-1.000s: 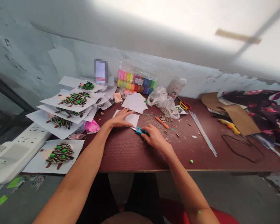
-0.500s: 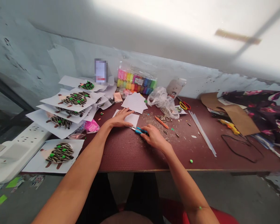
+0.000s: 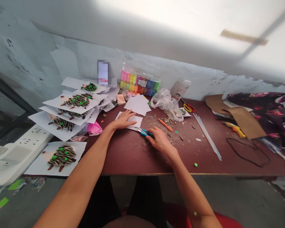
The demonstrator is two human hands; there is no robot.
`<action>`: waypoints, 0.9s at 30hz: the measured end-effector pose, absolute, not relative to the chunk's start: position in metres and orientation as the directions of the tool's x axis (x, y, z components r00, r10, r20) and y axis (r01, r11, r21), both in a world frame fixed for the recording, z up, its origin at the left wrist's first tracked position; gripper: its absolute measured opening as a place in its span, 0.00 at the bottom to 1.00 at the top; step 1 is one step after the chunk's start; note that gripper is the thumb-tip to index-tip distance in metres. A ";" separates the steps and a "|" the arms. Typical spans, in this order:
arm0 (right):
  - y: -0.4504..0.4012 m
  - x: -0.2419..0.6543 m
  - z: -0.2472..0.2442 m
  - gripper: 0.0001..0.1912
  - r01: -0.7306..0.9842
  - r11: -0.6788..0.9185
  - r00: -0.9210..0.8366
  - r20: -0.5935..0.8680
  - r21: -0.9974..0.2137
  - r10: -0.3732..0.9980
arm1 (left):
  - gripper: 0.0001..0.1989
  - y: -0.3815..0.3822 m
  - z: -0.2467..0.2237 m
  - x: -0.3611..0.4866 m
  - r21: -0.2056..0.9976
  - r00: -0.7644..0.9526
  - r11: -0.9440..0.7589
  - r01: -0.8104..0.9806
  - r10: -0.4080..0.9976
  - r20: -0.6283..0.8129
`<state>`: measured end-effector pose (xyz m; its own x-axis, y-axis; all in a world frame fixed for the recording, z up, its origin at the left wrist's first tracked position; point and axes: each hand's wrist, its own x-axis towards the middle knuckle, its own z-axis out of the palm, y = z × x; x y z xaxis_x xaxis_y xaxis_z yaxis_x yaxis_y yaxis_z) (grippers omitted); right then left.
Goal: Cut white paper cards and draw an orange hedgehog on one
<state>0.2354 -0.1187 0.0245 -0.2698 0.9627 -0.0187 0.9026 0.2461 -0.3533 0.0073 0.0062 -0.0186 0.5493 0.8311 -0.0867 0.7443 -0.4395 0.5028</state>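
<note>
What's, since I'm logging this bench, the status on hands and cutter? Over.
Left hand spread on white sheet. Right hand gripping blue cutter, metal end by sheet's near edge. Orange tool, loose seeds just beyond right hand.

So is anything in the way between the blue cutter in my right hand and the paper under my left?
Nothing visible: the blue cutter in your right hand points at the paper, its tip by the near edge. Your left hand lies on that sheet, close to the tip.

Matt paper sheet point(image 3: 137, 120), plastic-handled knife point(image 3: 144, 132)
</note>
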 end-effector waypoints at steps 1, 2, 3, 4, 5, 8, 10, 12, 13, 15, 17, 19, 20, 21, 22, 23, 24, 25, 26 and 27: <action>-0.119 0.238 0.024 0.10 0.911 0.228 -0.246 -0.010 -0.343 0.969 | 0.37 0.007 -0.021 0.009 0.509 0.541 -0.434 0.743 0.838 -0.075; -0.118 0.241 0.024 0.10 0.920 0.208 -0.221 -0.002 -0.331 0.975 | 0.36 0.008 -0.023 0.010 0.517 0.530 -0.427 0.742 0.846 -0.062; -0.117 0.243 0.023 0.10 0.928 0.190 -0.199 0.006 -0.320 0.980 | 0.35 0.010 -0.026 0.011 0.526 0.515 -0.417 0.741 0.856 -0.047; -0.116 0.245 0.023 0.11 0.933 0.178 -0.183 0.015 -0.312 0.983 | 0.34 0.012 -0.030 0.013 0.538 0.493 -0.401 0.741 0.870 -0.031; -0.115 0.246 0.023 0.11 0.936 0.173 -0.174 0.024 -0.306 0.984 | 0.32 0.014 -0.033 0.014 0.555 0.459 -0.376 0.742 0.888 -0.013; -0.110 0.246 0.025 0.12 0.938 0.167 -0.156 0.059 -0.305 0.986 | 0.29 0.020 -0.040 0.014 0.635 0.308 -0.280 0.720 0.949 0.069; -0.106 0.244 0.028 0.13 0.945 0.146 -0.134 0.061 -0.291 0.989 | 0.26 0.022 -0.041 0.012 0.694 0.240 -0.279 0.663 0.958 0.156; -0.103 0.242 0.032 0.13 0.966 0.099 -0.095 0.032 -0.240 0.995 | 0.27 0.023 -0.041 0.010 0.722 0.229 -0.330 0.608 0.944 0.238; -0.101 0.242 0.034 0.13 0.978 0.068 -0.067 0.012 -0.199 0.998 | 0.28 0.023 -0.040 0.009 0.729 0.233 -0.353 0.586 0.935 0.266; -0.100 0.241 0.037 0.14 0.994 0.016 -0.019 -0.024 -0.108 1.000 | 0.30 0.021 -0.038 0.008 0.739 0.244 -0.376 0.560 0.927 0.286; -0.101 0.240 0.039 0.14 1.000 -0.013 0.012 -0.054 -0.028 0.998 | 0.32 0.020 -0.039 0.008 0.747 0.253 -0.363 0.557 0.931 0.264; -0.103 0.236 0.042 0.15 0.999 -0.022 0.024 -0.057 0.025 0.998 | 0.32 0.019 -0.040 0.009 0.751 0.267 -0.343 0.565 0.936 0.227; -0.105 0.233 0.042 0.16 0.999 -0.017 0.019 -0.035 0.038 0.999 | 0.33 0.019 -0.040 0.009 0.751 0.276 -0.337 0.568 0.937 0.212; -0.106 0.229 0.043 0.17 0.999 0.003 -0.003 0.002 0.041 1.000 | 0.33 0.019 -0.041 0.009 0.752 0.283 -0.334 0.569 0.938 0.202; -0.107 0.224 0.043 0.18 0.998 0.051 -0.052 0.035 0.036 0.998 | 0.33 0.019 -0.041 0.009 0.753 0.286 -0.331 0.569 0.938 0.197; -0.108 0.218 0.043 0.18 0.991 0.133 -0.135 0.057 0.030 0.989 | 0.34 0.019 -0.041 0.009 0.754 0.287 -0.329 0.568 0.938 0.193; -0.109 0.211 0.042 0.18 0.972 0.234 -0.235 0.046 0.025 0.971 | 0.34 0.019 -0.041 0.008 0.757 0.288 -0.327 0.566 0.939 0.190; -0.108 0.204 0.041 0.18 0.947 0.320 -0.321 0.032 0.019 0.947 | 0.34 0.019 -0.040 0.007 0.760 0.290 -0.324 0.563 0.939 0.185; -0.108 0.198 0.040 0.18 0.928 0.373 -0.373 0.024 0.016 0.927 | 0.35 0.019 -0.040 0.006 0.765 0.295 -0.322 0.558 0.939 0.180; -0.106 0.192 0.038 0.17 0.914 0.405 -0.406 0.017 0.020 0.914 | 0.35 0.019 -0.040 0.006 0.770 0.303 -0.322 0.551 0.937 0.175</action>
<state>0.1916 -0.1065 0.0375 -0.4055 0.9139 0.0166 0.9140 0.4052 0.0198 0.0055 0.0188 -0.0401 0.3033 0.9367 0.1748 0.5509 -0.3220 0.7700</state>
